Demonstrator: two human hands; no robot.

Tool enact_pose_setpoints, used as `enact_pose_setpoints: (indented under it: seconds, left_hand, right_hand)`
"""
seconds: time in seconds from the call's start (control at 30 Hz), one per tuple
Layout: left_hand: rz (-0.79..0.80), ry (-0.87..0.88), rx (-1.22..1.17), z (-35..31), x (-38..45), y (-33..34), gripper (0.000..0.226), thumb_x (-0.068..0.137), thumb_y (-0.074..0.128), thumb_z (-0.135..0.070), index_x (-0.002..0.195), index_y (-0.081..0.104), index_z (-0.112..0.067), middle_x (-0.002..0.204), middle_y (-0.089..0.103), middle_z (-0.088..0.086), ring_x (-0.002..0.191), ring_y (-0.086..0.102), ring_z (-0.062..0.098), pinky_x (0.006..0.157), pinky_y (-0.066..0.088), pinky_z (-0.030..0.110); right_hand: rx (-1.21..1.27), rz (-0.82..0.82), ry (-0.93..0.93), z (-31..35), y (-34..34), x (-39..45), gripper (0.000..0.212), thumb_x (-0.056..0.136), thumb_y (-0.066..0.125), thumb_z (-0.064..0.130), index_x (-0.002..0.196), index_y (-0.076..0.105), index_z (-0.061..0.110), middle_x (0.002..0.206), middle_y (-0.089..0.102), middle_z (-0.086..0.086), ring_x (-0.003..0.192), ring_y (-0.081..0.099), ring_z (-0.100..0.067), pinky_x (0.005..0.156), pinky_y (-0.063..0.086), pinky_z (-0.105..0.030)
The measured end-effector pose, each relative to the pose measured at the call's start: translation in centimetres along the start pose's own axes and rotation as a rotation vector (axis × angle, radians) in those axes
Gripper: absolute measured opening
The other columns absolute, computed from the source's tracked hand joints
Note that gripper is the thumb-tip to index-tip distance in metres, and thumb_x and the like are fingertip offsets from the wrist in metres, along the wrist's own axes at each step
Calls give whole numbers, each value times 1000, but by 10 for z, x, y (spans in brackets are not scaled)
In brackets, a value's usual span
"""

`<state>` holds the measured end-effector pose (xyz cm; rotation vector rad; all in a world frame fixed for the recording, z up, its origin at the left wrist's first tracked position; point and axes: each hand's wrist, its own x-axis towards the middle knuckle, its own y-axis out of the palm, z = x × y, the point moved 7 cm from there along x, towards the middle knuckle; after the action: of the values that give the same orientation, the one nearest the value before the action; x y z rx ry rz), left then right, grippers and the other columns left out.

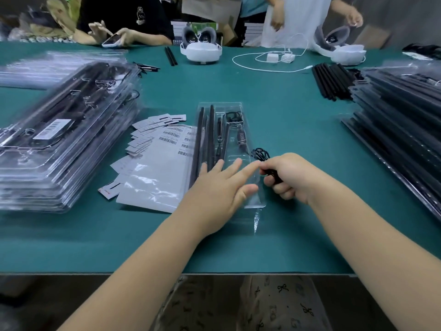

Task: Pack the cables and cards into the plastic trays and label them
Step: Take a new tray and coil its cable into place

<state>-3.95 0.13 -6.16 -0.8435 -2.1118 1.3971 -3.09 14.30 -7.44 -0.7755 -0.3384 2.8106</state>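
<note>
The clear plastic tray (230, 149) is lying lengthwise at the centre of the green table (286, 111), and it is being steadied at its near end by the left hand (219, 187), fingers straight and spread flat on the plastic, nothing grasped. Just right of the tray, a small coiled black cable (261, 155) is pinched in the curled fingers of the right hand (286, 177), the loops poking out above the knuckles. The step in hand is judged to be seating this cable in the tray's open near pocket: the coil is best kept tight, the tray held down flat, and the bundle pressed fully below the rim so nothing springs out. Counted: one tray being filled; inside it, about four long black rods and one looped cable are made out. Left of the tray, one barcode label sheet (164, 163) and a scatter of small cards (140, 139), too overlapped to count. Further left, one stack of packed trays (59, 139); right of the tray, another stack (401, 130).
</note>
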Motion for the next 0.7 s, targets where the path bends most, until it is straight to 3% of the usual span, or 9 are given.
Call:
enact_pose_setpoints:
  seconds: [0.1,0.17,0.23,0.4,0.5,0.57,0.63,0.7]
  left_hand:
    - [-162,-26,-117,-4,-5,-10,67,84,10,-52,147,23,-35,152,35,1,140,29,33,115,17,37]
    - [-164,-16,-93,-7,-6,-9,67,84,11,-51,147,24,-33,151,36,2,140,30,34,115,18,38]
    - [-140,-7,-66,-7,-5,-5,69,83,8,-52,148,21,-33,153,33,1,140,28,34,115,16,38]
    - [-170,-5,-87,-7,-5,-7,70,84,8,-53,147,26,-31,151,37,2,138,33,36,114,18,40]
    - [-162,-7,-75,-7,-5,-6,68,85,9,-51,148,26,-31,151,36,1,138,32,36,115,17,41]
    - [-155,-4,-57,-6,-5,-5,70,84,7,-52,148,25,-31,152,35,0,138,32,35,114,16,41]
    - [-145,5,-24,-7,-4,-4,71,84,6,-52,148,25,-30,153,34,1,137,33,35,114,16,40]
    - [-132,3,-6,-8,-4,-3,73,82,3,-54,148,24,-31,154,32,1,139,31,35,114,16,40]
  right_hand:
    - [-283,-105,-83,8,6,-1,18,97,45,26,85,47,12,66,46,-5,47,35,-17,43,25,-22]
    - [-706,-207,-156,16,11,-1,20,98,41,22,86,45,7,77,38,-6,73,44,-26,60,32,-30]
    - [-921,-302,-250,28,18,-6,17,97,39,14,81,37,7,75,30,-2,88,45,-29,69,33,-33]
    - [-838,-398,-334,34,14,-14,31,92,41,16,61,37,17,70,39,-3,69,42,-26,48,22,-27]
    - [-846,-423,-379,30,21,-20,39,93,42,26,55,33,22,75,30,-1,56,34,-18,55,28,-29]
    - [-915,-429,-330,27,24,-21,37,92,43,26,57,32,24,74,26,2,56,29,-14,71,40,-35]
    - [-968,-448,-316,24,26,-22,32,91,43,22,62,30,22,73,24,4,62,32,-16,77,41,-40]
    - [-1010,-472,-418,25,31,-26,22,90,42,21,69,34,19,74,29,4,78,33,-20,71,35,-37]
